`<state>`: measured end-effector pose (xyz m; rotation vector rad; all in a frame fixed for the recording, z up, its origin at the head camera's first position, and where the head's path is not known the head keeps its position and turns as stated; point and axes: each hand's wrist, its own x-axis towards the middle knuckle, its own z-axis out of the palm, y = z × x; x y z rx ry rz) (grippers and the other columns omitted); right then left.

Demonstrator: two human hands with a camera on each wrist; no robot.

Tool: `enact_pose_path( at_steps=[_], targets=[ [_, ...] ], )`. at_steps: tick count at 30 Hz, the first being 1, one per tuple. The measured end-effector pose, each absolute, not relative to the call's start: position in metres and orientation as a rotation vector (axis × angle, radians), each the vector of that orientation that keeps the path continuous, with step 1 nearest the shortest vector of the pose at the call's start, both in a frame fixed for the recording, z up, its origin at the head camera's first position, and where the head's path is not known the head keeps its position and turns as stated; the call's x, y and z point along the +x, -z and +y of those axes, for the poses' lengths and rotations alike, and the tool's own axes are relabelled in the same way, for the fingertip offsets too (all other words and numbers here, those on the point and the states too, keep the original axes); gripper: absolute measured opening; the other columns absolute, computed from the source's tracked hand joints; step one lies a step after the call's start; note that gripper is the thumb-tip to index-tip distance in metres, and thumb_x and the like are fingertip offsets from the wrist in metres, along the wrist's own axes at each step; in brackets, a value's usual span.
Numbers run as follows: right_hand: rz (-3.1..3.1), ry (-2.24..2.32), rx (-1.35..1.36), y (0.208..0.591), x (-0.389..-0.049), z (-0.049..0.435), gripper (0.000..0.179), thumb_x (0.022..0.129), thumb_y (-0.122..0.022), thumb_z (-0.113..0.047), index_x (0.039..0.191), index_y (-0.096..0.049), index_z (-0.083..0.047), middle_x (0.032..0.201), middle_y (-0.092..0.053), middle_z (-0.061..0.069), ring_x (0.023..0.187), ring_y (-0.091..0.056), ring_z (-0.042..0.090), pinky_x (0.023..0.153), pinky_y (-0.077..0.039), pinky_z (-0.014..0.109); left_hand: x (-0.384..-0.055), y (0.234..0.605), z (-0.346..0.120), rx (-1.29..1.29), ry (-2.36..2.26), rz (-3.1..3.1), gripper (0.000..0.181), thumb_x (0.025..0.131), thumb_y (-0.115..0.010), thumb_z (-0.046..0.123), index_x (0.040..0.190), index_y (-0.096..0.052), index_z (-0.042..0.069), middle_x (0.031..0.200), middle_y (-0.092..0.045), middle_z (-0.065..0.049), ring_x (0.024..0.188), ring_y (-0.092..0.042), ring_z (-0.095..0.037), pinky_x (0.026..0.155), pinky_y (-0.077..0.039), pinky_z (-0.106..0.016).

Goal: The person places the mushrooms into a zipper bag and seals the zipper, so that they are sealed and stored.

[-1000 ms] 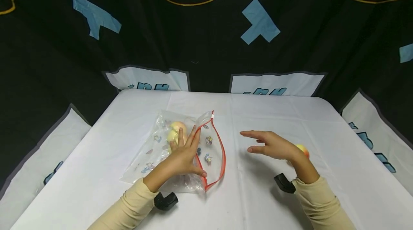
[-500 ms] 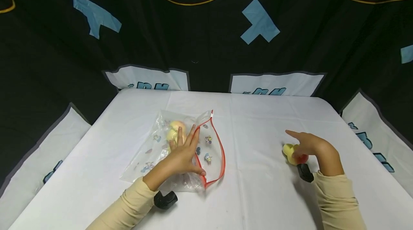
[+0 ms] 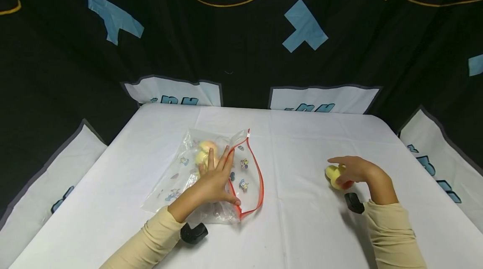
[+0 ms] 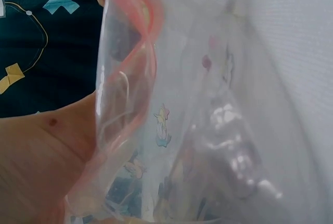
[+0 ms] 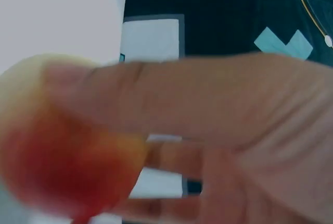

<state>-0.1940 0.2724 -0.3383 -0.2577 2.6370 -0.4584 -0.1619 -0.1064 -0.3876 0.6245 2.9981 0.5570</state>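
Observation:
A clear zip bag (image 3: 170, 181) with a red edge and small cartoon prints lies on the white table. Inside it are yellow-and-pink peaches (image 3: 209, 147), partly hidden by my left hand (image 3: 213, 185). That hand lies on the bag with fingers spread and straight, its thumb at the red edge (image 3: 261, 176), which gapes toward the right. On the right side, my right hand (image 3: 358, 170) grips a yellow-and-red peach (image 3: 333, 174). In the right wrist view, the thumb presses on this peach (image 5: 67, 151), blurred and close to the camera.
A white cloth (image 3: 302, 227) covers the table. Behind it hangs a black curtain (image 3: 226, 50) with blue and yellow patches. Black wrist mounts (image 3: 194, 233) sit under both forearms. Tabletop lies between the bag and my right hand.
My right hand has moved right from beside the bag to the peach and taken hold of it, then shifted slightly left with it. The left hand and bag stay still.

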Motion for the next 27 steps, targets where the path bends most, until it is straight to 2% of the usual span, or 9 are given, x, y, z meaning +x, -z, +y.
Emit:
enact_pose_path(
  at_steps=[4, 7, 17, 27],
  targets=[
    [2.732, 0.524, -0.472, 0.344, -0.199, 0.263, 0.058, 0.074, -0.072, -0.016, 0.127, -0.051, -0.003, 0.117, -0.051, 0.025, 0.095, -0.049, 0.029, 0.079, -0.043, 0.043, -0.161, 0.388, -0.108, 0.624, -0.558, 2.998, 0.135, 0.051, -0.083, 0.05, 0.147, 0.002, 0.011, 0.154, 0.006, -0.009, 0.132, 0.018, -0.05, 0.092, -0.007, -0.077],
    [2.785, 0.592, -0.599, 0.346, -0.201, 0.254, 0.055, 0.074, -0.073, -0.016, 0.124, -0.055, -0.005, 0.112, -0.053, 0.019, 0.094, -0.05, 0.026, 0.077, -0.043, 0.039, -0.161, 0.388, -0.108, 0.62, -0.57, 2.989, 0.135, 0.051, -0.083, 0.049, 0.148, 0.002, 0.011, 0.154, 0.007, -0.009, 0.132, 0.019, -0.05, 0.092, -0.006, -0.077],
    [2.744, 1.101, -0.997, 0.346, -0.195, 0.201, 0.058, 0.073, -0.075, -0.008, 0.127, -0.053, -0.008, 0.122, -0.05, 0.013, 0.106, -0.049, 0.024, 0.076, -0.052, 0.024, -0.161, 0.388, -0.107, 0.621, -0.556, 2.984, 0.135, 0.051, -0.083, 0.05, 0.148, 0.003, 0.013, 0.155, 0.008, -0.007, 0.132, 0.019, -0.048, 0.093, -0.006, -0.076],
    [2.581, 1.22, -1.259, 0.344, -0.177, 0.116, 0.058, 0.073, -0.074, -0.008, 0.127, -0.053, -0.009, 0.122, -0.051, 0.01, 0.106, -0.053, 0.023, 0.075, -0.052, 0.026, -0.162, 0.386, -0.109, 0.639, -0.555, 2.966, 0.136, 0.05, -0.082, 0.051, 0.147, 0.004, 0.012, 0.154, 0.009, -0.008, 0.131, 0.02, -0.051, 0.091, -0.007, -0.077]
  ],
)
